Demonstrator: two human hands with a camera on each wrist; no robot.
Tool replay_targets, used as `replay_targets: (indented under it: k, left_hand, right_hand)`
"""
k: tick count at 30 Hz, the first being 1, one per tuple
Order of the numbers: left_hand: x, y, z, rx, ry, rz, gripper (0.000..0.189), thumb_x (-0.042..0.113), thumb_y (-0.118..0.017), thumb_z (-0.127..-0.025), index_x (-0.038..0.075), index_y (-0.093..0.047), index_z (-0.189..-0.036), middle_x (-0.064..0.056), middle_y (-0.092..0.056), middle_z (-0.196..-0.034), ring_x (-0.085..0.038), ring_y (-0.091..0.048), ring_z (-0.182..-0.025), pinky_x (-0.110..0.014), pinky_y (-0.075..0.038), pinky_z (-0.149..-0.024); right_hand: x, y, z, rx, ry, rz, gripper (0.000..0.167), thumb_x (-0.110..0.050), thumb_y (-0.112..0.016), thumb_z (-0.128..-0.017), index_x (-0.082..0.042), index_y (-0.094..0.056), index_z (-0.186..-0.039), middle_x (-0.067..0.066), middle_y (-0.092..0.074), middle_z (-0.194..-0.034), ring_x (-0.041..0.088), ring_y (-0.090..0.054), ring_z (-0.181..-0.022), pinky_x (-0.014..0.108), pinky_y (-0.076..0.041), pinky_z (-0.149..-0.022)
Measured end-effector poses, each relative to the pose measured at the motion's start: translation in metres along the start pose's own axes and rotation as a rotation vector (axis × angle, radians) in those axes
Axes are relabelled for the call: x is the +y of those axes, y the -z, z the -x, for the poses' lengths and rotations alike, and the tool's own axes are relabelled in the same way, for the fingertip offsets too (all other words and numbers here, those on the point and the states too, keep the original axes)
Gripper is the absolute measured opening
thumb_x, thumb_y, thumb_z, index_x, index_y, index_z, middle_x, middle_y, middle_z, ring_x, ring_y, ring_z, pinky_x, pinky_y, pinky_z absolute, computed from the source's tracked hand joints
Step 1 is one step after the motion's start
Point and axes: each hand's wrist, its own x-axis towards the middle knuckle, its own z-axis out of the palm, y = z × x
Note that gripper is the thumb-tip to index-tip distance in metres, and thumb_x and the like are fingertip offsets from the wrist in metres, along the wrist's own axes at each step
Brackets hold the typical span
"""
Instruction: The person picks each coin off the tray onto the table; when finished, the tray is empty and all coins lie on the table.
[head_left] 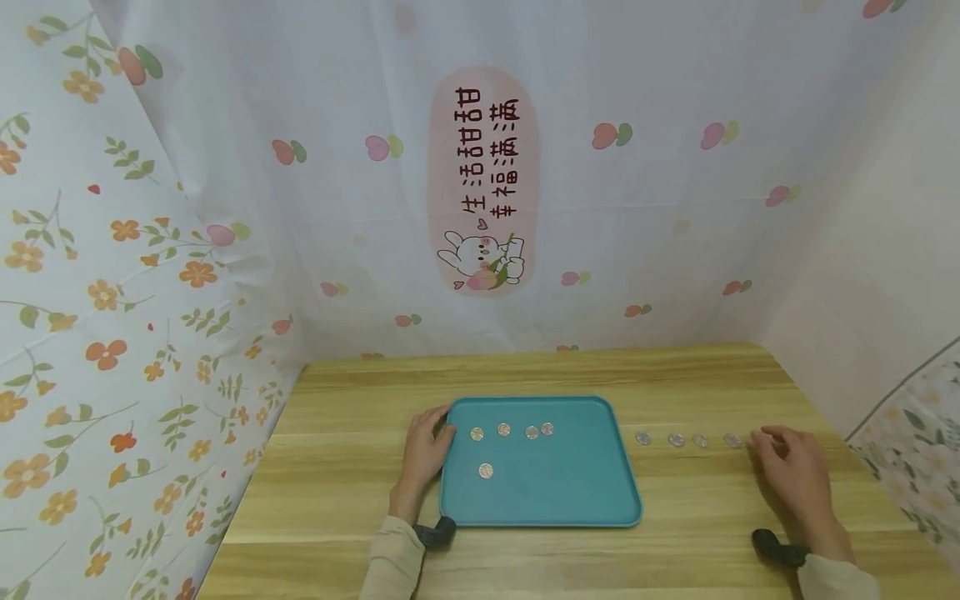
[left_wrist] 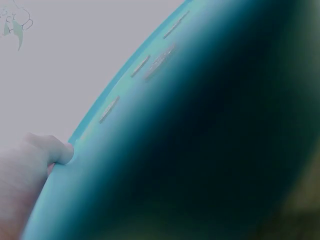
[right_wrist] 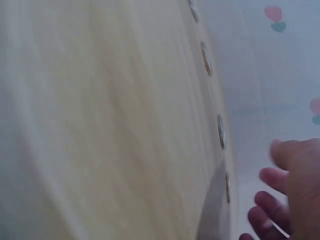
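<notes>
The left hand (head_left: pixel 426 446) grips the blue tray (head_left: pixel 558 487) at its far left corner, the thumb (left_wrist: pixel 59 150) bent over the rim. The right hand (head_left: pixel 797 471) is part open, its fingers loosely bent and apart, with nothing seen in its grasp; it hovers just beside the right end of a row of four coins (head_left: pixel 676 440) on the wooden table (head_left: pixel 697 550). The row runs right from near the tray's right edge. Inside the tray lie five more coins (head_left: pixel 503 430): four in a line along the far side, the right two close together, and one nearer, towards the left. The head view alone shows both hands and the whole tray; the left wrist view shows the thumb on the rim but just four tray coins, seen nearly edge-on. The right wrist view shows the gaps between the right hand's fingers, which the head view hides.
</notes>
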Motion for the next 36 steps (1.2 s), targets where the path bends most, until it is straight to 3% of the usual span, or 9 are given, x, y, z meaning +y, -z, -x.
replay_targets:
  k: [4,7,12,16,22,27,36]
  left_hand:
    - [0.001,-0.001,0.000,-0.003,0.006,-0.004,0.040,0.014,-0.065,-0.095,0.005,-0.062,-0.133,-0.014,-0.062,-0.137,-0.035,-0.052,-0.128,-0.054,-0.040,-0.112]
    - [0.001,-0.001,0.000,-0.001,0.014,0.005,0.040,0.014,-0.066,-0.095,0.005,-0.062,-0.133,-0.015,-0.062,-0.137,-0.035,-0.051,-0.129,-0.053,-0.039,-0.113]
    - [-0.001,0.000,0.000,-0.001,0.017,0.007,0.041,0.014,-0.066,-0.095,0.005,-0.061,-0.134,-0.014,-0.062,-0.137,-0.035,-0.051,-0.129,-0.053,-0.039,-0.113]
    - [-0.002,-0.001,-0.001,-0.001,0.016,0.001,0.041,0.014,-0.065,-0.095,0.005,-0.061,-0.134,-0.013,-0.062,-0.137,-0.034,-0.051,-0.129,-0.052,-0.039,-0.113]
    - [-0.002,-0.002,-0.002,0.001,0.005,0.004,0.040,0.013,-0.066,-0.095,0.006,-0.062,-0.134,-0.013,-0.062,-0.137,-0.034,-0.052,-0.129,-0.052,-0.040,-0.112]
    - [-0.001,-0.001,-0.002,0.001,0.008,0.010,0.040,0.013,-0.066,-0.094,0.006,-0.062,-0.134,-0.014,-0.062,-0.137,-0.034,-0.051,-0.130,-0.052,-0.039,-0.113]
    - [-0.002,-0.002,-0.003,-0.003,0.009,0.007,0.040,0.014,-0.066,-0.094,0.006,-0.062,-0.133,-0.013,-0.063,-0.136,-0.033,-0.052,-0.129,-0.052,-0.040,-0.112]
  right_hand:
    - [-0.026,-0.002,0.002,0.011,0.022,-0.058,0.038,-0.027,-0.056,-0.101,0.006,-0.066,-0.115,0.027,-0.059,-0.117,-0.001,-0.044,-0.093,0.017,-0.036,-0.069]
    - [-0.049,-0.009,0.004,-0.024,0.091,-0.094,0.034,-0.026,-0.058,-0.101,0.005,-0.067,-0.114,0.025,-0.061,-0.115,-0.010,-0.038,-0.094,0.014,-0.036,-0.069]
    - [-0.087,-0.034,0.013,-0.094,0.205,-0.126,0.027,-0.021,-0.061,-0.100,0.003,-0.068,-0.111,0.019,-0.064,-0.110,-0.005,-0.042,-0.096,0.010,-0.040,-0.071]
    - [-0.117,-0.056,0.023,-0.156,0.255,-0.141,0.022,-0.020,-0.063,-0.099,-0.001,-0.069,-0.108,0.011,-0.067,-0.104,0.000,-0.047,-0.093,0.017,-0.049,-0.073]
    - [-0.160,-0.087,0.039,-0.223,0.317,-0.169,0.017,-0.017,-0.069,-0.094,-0.004,-0.071,-0.105,0.001,-0.067,-0.096,0.013,-0.055,-0.090,0.027,-0.052,-0.074]
    - [-0.186,-0.111,0.050,-0.260,0.380,-0.162,0.011,-0.017,-0.074,-0.090,-0.010,-0.072,-0.099,-0.005,-0.067,-0.094,0.013,-0.059,-0.088,0.032,-0.054,-0.076]
    - [-0.229,-0.146,0.070,-0.425,0.440,-0.183,0.017,-0.023,-0.074,-0.090,-0.014,-0.071,-0.104,-0.008,-0.067,-0.099,0.011,-0.062,-0.092,0.030,-0.055,-0.080]
